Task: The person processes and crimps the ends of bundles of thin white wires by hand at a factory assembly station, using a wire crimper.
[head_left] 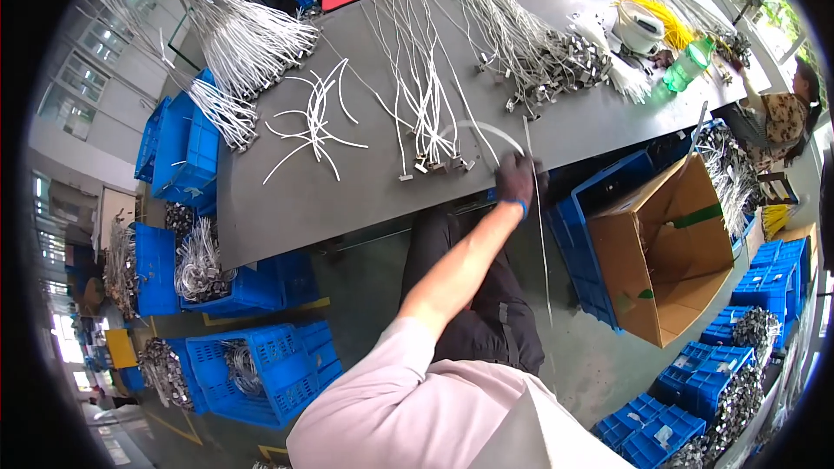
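Note:
My left hand (516, 179), in a dark glove with a blue band at the wrist, reaches over the table's near edge. Its fingers are closed on one end of a short white tube (488, 128), which arcs up and is smeared by motion. A long thin pale cable (542, 252) runs off the table beside this hand and hangs down past the edge. To the hand's left lies a bunch of white cables (427, 113) with small metal connectors at their near ends. Farther left, loose white tubes (316, 126) lie crossed in a pile. My right hand does not show.
The grey table (347, 200) also bears large cable bundles (252, 52), a green bottle (689, 65) and yellow cables (665, 17). An open cardboard box (660, 252) stands at the right against a blue crate. More blue crates (261, 373) line both sides. A person (786, 122) sits far right.

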A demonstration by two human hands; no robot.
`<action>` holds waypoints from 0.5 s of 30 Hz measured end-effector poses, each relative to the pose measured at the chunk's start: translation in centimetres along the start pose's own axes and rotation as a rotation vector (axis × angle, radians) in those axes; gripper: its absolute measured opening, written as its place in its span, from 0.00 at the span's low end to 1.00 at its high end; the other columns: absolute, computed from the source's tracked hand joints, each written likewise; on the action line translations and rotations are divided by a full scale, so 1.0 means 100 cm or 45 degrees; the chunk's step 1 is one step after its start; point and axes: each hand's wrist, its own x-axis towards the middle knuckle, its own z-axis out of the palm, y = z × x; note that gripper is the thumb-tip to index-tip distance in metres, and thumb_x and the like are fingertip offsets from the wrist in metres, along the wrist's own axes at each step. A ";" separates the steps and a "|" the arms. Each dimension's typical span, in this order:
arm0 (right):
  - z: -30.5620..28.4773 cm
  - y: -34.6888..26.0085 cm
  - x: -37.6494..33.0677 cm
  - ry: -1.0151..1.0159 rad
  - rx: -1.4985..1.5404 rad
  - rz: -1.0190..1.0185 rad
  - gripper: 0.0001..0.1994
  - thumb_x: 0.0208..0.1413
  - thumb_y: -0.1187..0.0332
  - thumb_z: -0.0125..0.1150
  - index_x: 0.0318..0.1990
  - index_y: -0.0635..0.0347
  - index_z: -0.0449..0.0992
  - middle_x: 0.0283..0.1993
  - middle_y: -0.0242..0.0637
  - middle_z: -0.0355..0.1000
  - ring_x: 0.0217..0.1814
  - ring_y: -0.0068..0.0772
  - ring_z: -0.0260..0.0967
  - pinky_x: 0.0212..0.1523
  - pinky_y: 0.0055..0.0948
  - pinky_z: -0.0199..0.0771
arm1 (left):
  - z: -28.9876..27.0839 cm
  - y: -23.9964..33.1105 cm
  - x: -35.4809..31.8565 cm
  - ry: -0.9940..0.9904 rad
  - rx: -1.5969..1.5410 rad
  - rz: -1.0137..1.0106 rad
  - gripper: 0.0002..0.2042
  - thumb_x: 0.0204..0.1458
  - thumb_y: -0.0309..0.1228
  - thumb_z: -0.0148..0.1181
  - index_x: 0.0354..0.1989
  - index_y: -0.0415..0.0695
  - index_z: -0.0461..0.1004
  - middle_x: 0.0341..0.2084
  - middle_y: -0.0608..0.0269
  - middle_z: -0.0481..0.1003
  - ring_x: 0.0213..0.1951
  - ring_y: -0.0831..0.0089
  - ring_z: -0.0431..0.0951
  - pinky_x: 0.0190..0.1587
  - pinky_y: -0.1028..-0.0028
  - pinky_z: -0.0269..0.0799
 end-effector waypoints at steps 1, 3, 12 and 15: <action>-0.003 0.004 0.000 -0.065 -0.001 0.016 0.14 0.56 0.64 0.56 0.48 0.52 0.79 0.49 0.49 0.77 0.51 0.53 0.77 0.49 0.47 0.78 | 0.001 0.026 0.011 0.027 -0.052 0.242 0.07 0.65 0.31 0.51 0.37 0.40 0.66 0.22 0.56 0.76 0.21 0.68 0.79 0.21 0.70 0.76; -0.013 0.003 0.001 0.021 -0.028 0.020 0.13 0.55 0.65 0.56 0.46 0.53 0.80 0.48 0.49 0.78 0.51 0.53 0.77 0.49 0.47 0.78 | -0.005 0.069 0.039 0.039 -0.026 0.582 0.06 0.66 0.30 0.50 0.36 0.42 0.65 0.21 0.58 0.76 0.19 0.69 0.79 0.20 0.70 0.75; -0.085 -0.021 0.033 0.220 -0.125 -0.082 0.13 0.52 0.71 0.57 0.45 0.52 0.81 0.46 0.48 0.78 0.49 0.53 0.77 0.48 0.47 0.78 | -0.071 0.105 0.077 -0.061 -0.063 -0.032 0.06 0.58 0.30 0.60 0.39 0.43 0.71 0.27 0.57 0.79 0.27 0.65 0.83 0.30 0.66 0.82; -0.086 -0.024 0.036 0.328 -0.061 -0.180 0.13 0.53 0.71 0.56 0.46 0.51 0.81 0.46 0.47 0.78 0.48 0.52 0.77 0.48 0.46 0.78 | -0.093 0.059 0.031 -0.420 0.330 -0.348 0.09 0.54 0.29 0.64 0.42 0.43 0.77 0.29 0.61 0.79 0.30 0.69 0.82 0.34 0.68 0.80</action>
